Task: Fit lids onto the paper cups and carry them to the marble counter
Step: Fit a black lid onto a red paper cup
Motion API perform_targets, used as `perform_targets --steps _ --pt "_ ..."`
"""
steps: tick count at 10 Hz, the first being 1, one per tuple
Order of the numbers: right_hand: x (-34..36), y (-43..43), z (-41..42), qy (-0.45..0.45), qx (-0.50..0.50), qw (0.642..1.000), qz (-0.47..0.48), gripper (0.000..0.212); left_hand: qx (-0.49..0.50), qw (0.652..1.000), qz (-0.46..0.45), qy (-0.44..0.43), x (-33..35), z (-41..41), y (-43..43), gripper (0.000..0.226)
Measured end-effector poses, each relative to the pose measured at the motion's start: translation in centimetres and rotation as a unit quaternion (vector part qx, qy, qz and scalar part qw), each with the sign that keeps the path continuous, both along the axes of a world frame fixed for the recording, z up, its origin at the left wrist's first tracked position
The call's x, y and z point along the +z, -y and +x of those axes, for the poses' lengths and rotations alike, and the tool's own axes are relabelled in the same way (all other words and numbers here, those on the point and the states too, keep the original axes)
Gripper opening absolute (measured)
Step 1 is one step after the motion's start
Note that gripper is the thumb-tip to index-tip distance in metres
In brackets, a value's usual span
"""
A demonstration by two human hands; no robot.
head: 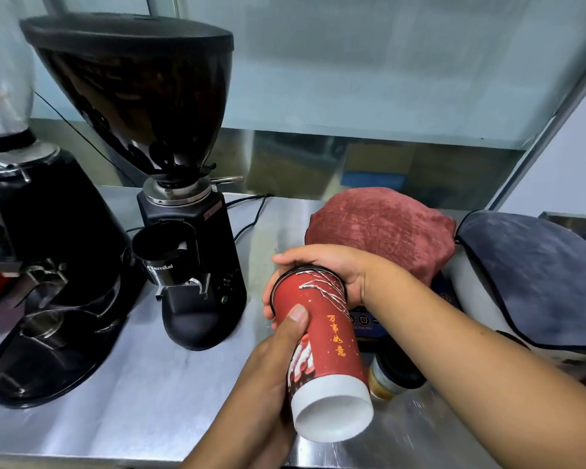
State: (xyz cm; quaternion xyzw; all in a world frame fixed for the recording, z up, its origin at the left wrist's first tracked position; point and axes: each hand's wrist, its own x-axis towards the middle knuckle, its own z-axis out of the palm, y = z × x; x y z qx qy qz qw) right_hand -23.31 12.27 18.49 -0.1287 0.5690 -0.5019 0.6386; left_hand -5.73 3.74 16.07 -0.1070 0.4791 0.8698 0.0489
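A red paper cup (325, 346) with white and orange print is tilted on its side above the steel counter (142, 394), its white base towards me. My left hand (268, 377) grips the cup's body, thumb lying on its red wall. My right hand (322, 269) cups the far end of the cup, where a dark lid (286, 275) shows only as a thin black edge under the fingers. Whether the lid is fully seated is hidden by the hand.
A black coffee grinder (190, 252) with a dark hopper stands left of the cup, a second grinder (48, 299) further left. A red cloth (383, 231) and a grey cloth (535, 279) cover things at the right. A small dark-lidded jar (391, 377) sits under my right forearm.
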Motion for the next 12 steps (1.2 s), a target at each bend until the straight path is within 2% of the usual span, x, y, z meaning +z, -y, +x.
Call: perform_targets --steps 2,3,4,5,6,7,9,10,12 --pt "-0.5 -0.2 -0.1 0.035 -0.023 0.999 0.010 0.053 -0.056 0.998 0.020 0.012 1.0 0.5 0.3 0.125" --pt "-0.6 -0.4 -0.4 0.034 -0.025 0.999 -0.020 0.060 -0.048 0.996 0.058 0.053 1.3 0.7 0.4 0.116" --pt "-1.4 -1.1 -0.1 0.029 -0.032 0.994 -0.102 0.068 -0.049 0.976 0.184 0.104 1.3 0.6 0.4 0.089" --pt "-1.9 -1.5 0.6 0.069 -0.068 0.975 -0.199 0.071 -0.088 0.958 0.258 0.086 1.8 0.3 0.7 0.080" --pt "-3.3 -1.5 1.1 0.095 -0.103 0.939 -0.314 0.074 -0.097 0.954 0.273 0.078 1.9 0.1 1.1 0.077" --pt "-4.2 -1.4 1.7 0.091 -0.131 0.920 -0.359 0.078 -0.105 0.947 0.296 0.068 2.1 -0.1 1.1 0.077" --pt "-4.5 -1.8 1.6 0.061 -0.151 0.947 -0.276 0.065 -0.092 0.933 0.330 0.107 2.3 -0.1 0.3 0.084" --pt "-4.0 -2.3 1.0 0.046 -0.124 0.964 -0.230 0.062 -0.092 0.928 0.338 0.124 2.2 0.1 -0.1 0.088" --pt "-3.0 -2.1 0.1 0.031 -0.088 0.994 -0.054 0.078 -0.110 0.923 0.330 0.168 2.3 0.3 -0.9 0.095"
